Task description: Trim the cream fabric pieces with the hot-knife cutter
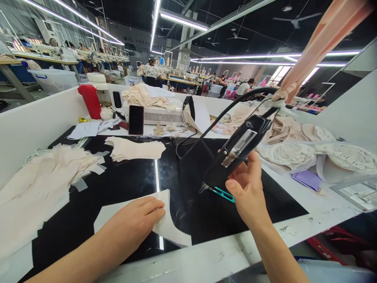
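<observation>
Flat on a pale fabric piece, the left hand presses down with fingers together and stretched out, pinning the cloth to the glossy black bench near its front edge. To the right, the right hand is raised above the bench, fingers wrapped around the lower end of a black hand-held tool, thumb on its near side. From the tool's tip a small metal point pokes out, just beside a teal-handled pair of snips lying on the black surface. A black cable loops from the tool's top back across the bench.

Further left, a heap of cream cut pieces spreads over the bench, and a smaller stack lies behind the pinned piece. At the back stand a dark phone, a white box topped with folded fabric, and a red bottle. Lace bra cups lie to the right.
</observation>
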The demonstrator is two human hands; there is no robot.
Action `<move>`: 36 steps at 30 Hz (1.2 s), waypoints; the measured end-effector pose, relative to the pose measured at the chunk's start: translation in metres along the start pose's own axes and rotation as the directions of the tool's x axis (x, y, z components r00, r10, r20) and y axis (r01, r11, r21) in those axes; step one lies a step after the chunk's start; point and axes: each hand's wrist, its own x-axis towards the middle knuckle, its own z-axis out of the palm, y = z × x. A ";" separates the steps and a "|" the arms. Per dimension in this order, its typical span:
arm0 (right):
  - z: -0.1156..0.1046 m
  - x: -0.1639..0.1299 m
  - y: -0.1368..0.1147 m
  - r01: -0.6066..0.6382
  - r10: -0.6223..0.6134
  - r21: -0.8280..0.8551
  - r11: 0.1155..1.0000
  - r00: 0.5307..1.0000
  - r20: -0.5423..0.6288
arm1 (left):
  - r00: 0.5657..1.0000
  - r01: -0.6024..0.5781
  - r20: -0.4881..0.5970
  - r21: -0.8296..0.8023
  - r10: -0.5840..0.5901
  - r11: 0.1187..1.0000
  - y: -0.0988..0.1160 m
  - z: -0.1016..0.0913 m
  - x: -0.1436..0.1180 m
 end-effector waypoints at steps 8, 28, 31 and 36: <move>0.048 0.013 -0.015 0.095 -0.095 0.212 0.973 0.995 -0.008 | 0.999 -0.031 -0.025 -0.024 0.030 0.999 -0.001 0.001 0.007; 0.112 0.015 -0.003 0.010 -0.023 0.388 0.922 0.999 0.029 | 0.959 -0.005 -0.275 0.237 0.072 0.972 0.009 0.039 0.008; 0.117 0.017 0.000 0.011 -0.023 0.401 0.916 0.999 0.027 | 0.939 0.025 -0.341 0.210 0.049 0.977 0.012 0.039 0.010; 0.118 0.016 -0.001 0.001 -0.006 0.386 0.922 1.000 0.011 | 0.962 0.051 -0.271 0.152 -0.008 0.987 0.015 0.031 0.012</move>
